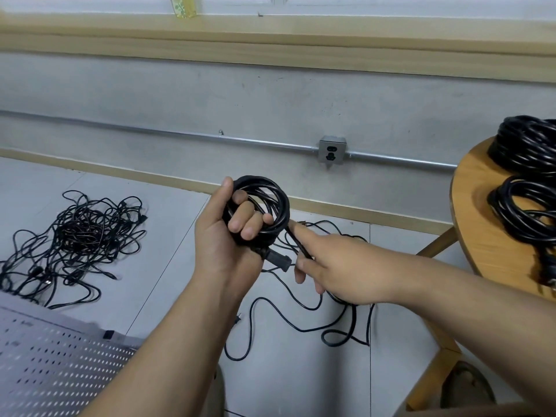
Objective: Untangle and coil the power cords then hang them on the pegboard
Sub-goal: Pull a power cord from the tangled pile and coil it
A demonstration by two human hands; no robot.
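Grey tiled floor (168, 236) below a concrete wall (180, 91).
Left hand (228, 236) grips the coiled power cord (270, 191); right hand (337, 266) pinches its free strand (296, 239); tangled cords (81, 233) lie left, the wooden table (481, 236) edge right.

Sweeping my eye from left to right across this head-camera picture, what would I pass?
Tangled pile of cords on the floor → left hand gripping a coiled cord → right hand pinching that cord's loose length → round wooden table bearing two finished coils.
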